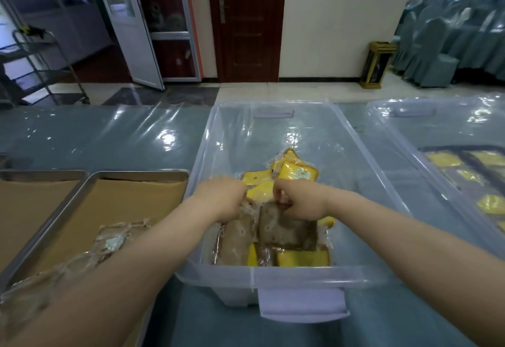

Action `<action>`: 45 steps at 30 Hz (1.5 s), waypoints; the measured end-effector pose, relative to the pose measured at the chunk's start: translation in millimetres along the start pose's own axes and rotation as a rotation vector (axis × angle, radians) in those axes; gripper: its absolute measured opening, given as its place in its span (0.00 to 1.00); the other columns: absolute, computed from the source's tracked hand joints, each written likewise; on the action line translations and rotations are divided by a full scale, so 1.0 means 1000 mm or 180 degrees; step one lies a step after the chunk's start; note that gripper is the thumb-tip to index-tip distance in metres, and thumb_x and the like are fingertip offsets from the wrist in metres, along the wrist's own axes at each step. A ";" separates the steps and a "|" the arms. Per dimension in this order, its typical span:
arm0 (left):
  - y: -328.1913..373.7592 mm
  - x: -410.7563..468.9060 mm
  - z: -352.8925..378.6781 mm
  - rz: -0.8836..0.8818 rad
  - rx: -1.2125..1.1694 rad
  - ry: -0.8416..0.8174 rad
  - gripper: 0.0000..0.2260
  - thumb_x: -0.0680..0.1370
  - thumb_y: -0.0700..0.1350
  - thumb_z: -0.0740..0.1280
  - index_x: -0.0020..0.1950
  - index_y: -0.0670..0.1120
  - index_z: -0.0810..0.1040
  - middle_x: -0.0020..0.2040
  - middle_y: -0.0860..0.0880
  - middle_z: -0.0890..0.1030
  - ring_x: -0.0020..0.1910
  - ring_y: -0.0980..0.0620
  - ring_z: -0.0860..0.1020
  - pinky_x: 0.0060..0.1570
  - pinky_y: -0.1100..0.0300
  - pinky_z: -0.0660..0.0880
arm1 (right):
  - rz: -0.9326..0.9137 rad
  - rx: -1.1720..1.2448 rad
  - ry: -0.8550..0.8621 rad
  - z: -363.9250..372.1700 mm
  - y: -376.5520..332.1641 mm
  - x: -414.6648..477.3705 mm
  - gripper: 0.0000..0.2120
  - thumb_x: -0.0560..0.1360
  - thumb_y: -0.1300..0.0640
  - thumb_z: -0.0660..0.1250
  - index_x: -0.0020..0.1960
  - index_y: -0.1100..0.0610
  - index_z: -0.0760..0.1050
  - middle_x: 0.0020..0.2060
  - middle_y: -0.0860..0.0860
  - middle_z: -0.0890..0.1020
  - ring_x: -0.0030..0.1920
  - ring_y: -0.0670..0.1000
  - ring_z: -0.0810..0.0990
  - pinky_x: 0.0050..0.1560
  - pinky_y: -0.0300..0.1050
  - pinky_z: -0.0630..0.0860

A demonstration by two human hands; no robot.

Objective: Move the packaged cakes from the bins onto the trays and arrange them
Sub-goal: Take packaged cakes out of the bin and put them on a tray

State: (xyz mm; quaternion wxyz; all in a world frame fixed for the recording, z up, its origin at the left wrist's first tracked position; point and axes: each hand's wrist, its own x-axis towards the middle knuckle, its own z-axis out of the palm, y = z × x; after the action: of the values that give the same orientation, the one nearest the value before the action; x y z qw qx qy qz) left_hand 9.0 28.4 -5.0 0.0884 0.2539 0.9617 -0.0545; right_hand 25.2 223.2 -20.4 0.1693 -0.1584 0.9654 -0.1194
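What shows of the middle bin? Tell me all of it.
The bin is clear plastic, rectangular, open-topped, with a lilac handle at each end. It stands upright on the film-covered table, a tray to its left, a second bin to its right. Yellow and brown cakes fill its near half; the far half is bare. The left hand and right hand reach in, each gripping a brown cake.

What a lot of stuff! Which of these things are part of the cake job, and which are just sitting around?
Job: left hand, gripping left brown packet; right hand, gripping right brown packet; yellow cake packets; clear bin; second bin; lined tray; packets already on it.
Lying about: gold waste bin; covered chairs; metal trolley; wooden door.
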 end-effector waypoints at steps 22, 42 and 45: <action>-0.190 -0.166 0.023 -0.1526 -0.4679 0.3596 0.08 0.74 0.43 0.70 0.45 0.57 0.79 0.44 0.59 0.82 0.43 0.62 0.80 0.43 0.60 0.75 | -0.0864 0.2105 0.2428 -0.028 -0.232 0.013 0.13 0.73 0.62 0.68 0.51 0.46 0.76 0.42 0.40 0.80 0.44 0.40 0.78 0.45 0.35 0.76; -0.323 -0.246 0.195 -0.2063 -0.3485 0.0971 0.35 0.72 0.42 0.72 0.75 0.54 0.58 0.69 0.55 0.67 0.65 0.55 0.70 0.58 0.55 0.72 | 0.0026 0.1181 0.0824 0.173 -0.328 0.136 0.24 0.76 0.55 0.65 0.71 0.47 0.67 0.67 0.46 0.73 0.66 0.48 0.71 0.64 0.39 0.64; -0.319 -0.239 0.171 -0.1751 -0.2407 0.1005 0.38 0.75 0.48 0.69 0.77 0.54 0.48 0.77 0.52 0.46 0.75 0.52 0.41 0.73 0.49 0.46 | -0.0164 0.0973 0.0947 0.155 -0.328 0.125 0.25 0.76 0.52 0.65 0.72 0.48 0.65 0.70 0.46 0.70 0.71 0.48 0.65 0.68 0.41 0.60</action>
State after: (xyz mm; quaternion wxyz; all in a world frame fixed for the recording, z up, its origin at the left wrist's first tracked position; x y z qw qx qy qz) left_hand 79.5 -387.5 -105.9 0.0099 -0.0541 0.9471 0.3161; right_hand 57.2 -149.8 -105.1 0.0438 -0.1362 0.9460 -0.2907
